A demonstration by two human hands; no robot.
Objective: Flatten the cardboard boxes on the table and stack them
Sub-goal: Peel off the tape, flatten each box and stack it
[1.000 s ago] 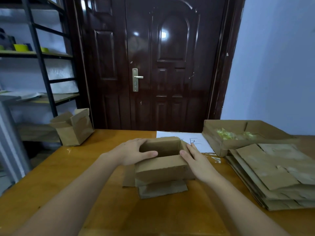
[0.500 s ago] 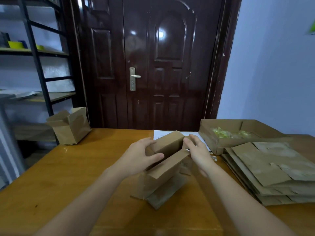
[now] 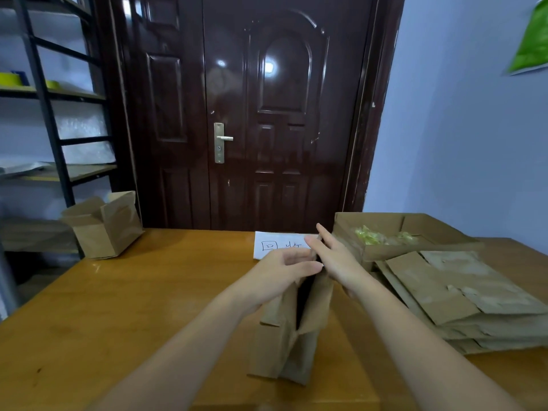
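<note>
a dark glossy door (image 3: 255,114) with a brass handle (image 3: 221,142) fills the background, a pale blue wall (image 3: 462,129) to its right and a metal shelving rack (image 3: 50,114) to its left, and in front lies an orange-brown wooden surface (image 3: 148,307). at the middle of the surface a small cardboard box (image 3: 292,324) stands on edge, squeezed nearly flat, with only a narrow dark slit between its two walls and its lower flaps resting on the wood. the left hand (image 3: 283,269) is curled over the box's upper left side, thumb lying across the top edge; the right hand (image 3: 333,258) is pressed flat against the right wall with fingers straight, so the box is clamped between both hands. to the right a stack of flattened boxes (image 3: 462,298) lies on the surface, and just behind it sits an open shallow cardboard tray (image 3: 385,232) with yellow-green scraps (image 3: 367,235) inside. a white sheet with handwriting (image 3: 275,244) lies beyond the hands. at the far left corner another open cardboard box (image 3: 103,225) lies tipped, still unfolded, well apart from the rest.
</note>
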